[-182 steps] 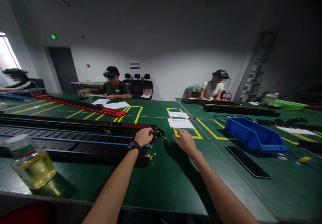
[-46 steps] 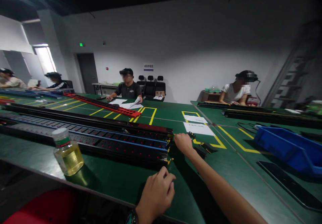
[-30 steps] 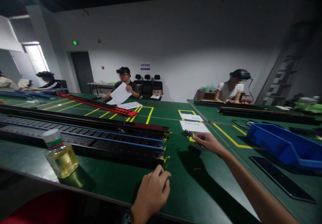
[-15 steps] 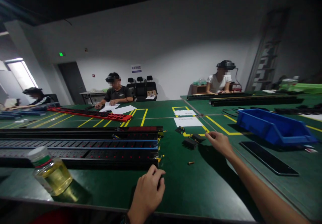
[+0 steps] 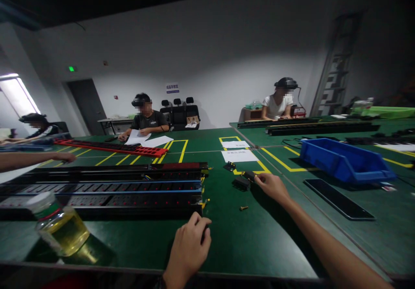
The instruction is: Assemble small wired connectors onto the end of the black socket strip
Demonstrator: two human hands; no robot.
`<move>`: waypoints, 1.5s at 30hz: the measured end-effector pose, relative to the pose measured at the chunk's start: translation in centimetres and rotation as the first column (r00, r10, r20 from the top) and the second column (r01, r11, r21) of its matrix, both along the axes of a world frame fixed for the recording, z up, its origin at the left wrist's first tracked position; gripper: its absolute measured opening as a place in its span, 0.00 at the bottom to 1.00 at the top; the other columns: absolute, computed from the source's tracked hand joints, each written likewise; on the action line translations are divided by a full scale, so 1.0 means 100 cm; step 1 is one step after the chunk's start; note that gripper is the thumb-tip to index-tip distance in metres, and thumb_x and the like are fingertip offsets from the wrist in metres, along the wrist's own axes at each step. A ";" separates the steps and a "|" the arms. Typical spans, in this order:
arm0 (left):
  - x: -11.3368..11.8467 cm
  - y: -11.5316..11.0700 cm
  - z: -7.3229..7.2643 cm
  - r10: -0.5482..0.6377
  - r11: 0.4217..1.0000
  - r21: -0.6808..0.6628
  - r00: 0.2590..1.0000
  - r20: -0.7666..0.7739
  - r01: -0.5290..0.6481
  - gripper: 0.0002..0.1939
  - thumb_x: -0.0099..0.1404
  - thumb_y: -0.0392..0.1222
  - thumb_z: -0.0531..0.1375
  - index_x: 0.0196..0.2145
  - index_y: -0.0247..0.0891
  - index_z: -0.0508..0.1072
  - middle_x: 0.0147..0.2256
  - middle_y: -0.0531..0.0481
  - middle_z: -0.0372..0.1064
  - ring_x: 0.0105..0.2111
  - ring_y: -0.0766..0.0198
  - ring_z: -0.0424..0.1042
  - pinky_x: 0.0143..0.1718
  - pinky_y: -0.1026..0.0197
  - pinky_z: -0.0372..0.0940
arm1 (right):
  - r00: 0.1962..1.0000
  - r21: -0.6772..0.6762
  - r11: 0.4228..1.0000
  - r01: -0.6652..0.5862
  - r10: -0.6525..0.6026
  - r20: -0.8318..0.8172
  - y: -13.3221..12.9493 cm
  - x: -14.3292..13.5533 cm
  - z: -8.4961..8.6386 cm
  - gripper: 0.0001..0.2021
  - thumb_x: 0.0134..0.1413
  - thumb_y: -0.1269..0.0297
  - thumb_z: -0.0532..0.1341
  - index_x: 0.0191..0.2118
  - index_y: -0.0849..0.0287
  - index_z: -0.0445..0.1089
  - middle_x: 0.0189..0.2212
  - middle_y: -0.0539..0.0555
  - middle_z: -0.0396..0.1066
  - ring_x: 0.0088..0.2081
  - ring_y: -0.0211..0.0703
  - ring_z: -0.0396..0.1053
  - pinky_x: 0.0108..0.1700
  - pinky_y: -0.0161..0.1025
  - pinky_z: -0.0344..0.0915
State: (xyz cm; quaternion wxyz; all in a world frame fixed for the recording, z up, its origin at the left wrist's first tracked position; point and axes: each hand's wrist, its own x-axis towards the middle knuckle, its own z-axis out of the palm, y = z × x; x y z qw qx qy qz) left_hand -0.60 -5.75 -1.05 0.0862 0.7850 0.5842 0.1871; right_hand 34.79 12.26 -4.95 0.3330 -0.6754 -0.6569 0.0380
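My right hand (image 5: 272,188) is closed, thumb and fingers pinching the near end of a small black block (image 5: 249,175) on the green table. A second black block (image 5: 241,183) lies right beside it, and a small black part with yellow marks (image 5: 229,166) sits a little farther back. Nearer to me is a brass-coloured screw (image 5: 243,208). My left hand (image 5: 189,243) rests on the table with loosely bent fingers, a gap between thumb and forefinger and nothing seen in it. Just beyond it are the ends of long black rails (image 5: 181,209) with yellow connectors (image 5: 206,203).
A bottle of yellow liquid (image 5: 65,232) stands near the front left edge. To the right lie a black phone (image 5: 339,199) and a blue bin (image 5: 343,163). White papers (image 5: 240,155) and a red rail (image 5: 152,150) are farther back. A co-worker's arm (image 5: 35,160) reaches in from the left.
My right hand has moved slightly left and now grips the black block it was beside. Another person's arm and a white sheet have come in at the left. My left hand stays put.
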 end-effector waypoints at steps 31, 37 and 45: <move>0.002 0.000 0.001 0.005 1.000 -0.002 0.999 0.040 -0.005 0.15 0.73 0.37 0.53 0.49 0.47 0.78 0.45 0.50 0.75 0.42 0.63 0.78 0.44 0.63 0.68 | 0.991 -0.064 0.990 -0.126 0.123 -0.052 0.000 -0.005 -0.003 0.15 0.58 0.54 0.58 0.29 0.54 0.78 0.30 0.61 0.80 0.32 0.54 0.76 0.31 0.42 0.59; -0.001 0.002 -0.003 0.001 1.000 -0.005 1.000 0.032 -0.001 0.16 0.74 0.37 0.52 0.49 0.47 0.78 0.46 0.49 0.75 0.41 0.63 0.78 0.43 0.63 0.67 | 0.993 -0.070 0.991 -0.115 0.114 -0.026 -0.002 -0.007 0.001 0.15 0.61 0.54 0.57 0.31 0.56 0.77 0.31 0.59 0.80 0.33 0.50 0.75 0.32 0.38 0.58; -0.001 0.003 -0.001 -0.009 1.000 -0.016 0.999 0.050 0.009 0.16 0.74 0.37 0.52 0.50 0.47 0.78 0.46 0.50 0.75 0.42 0.64 0.78 0.43 0.64 0.67 | 0.979 0.062 0.979 -0.194 0.197 -0.050 -0.012 -0.020 0.015 0.18 0.64 0.53 0.54 0.34 0.57 0.77 0.31 0.58 0.79 0.33 0.48 0.73 0.35 0.39 0.59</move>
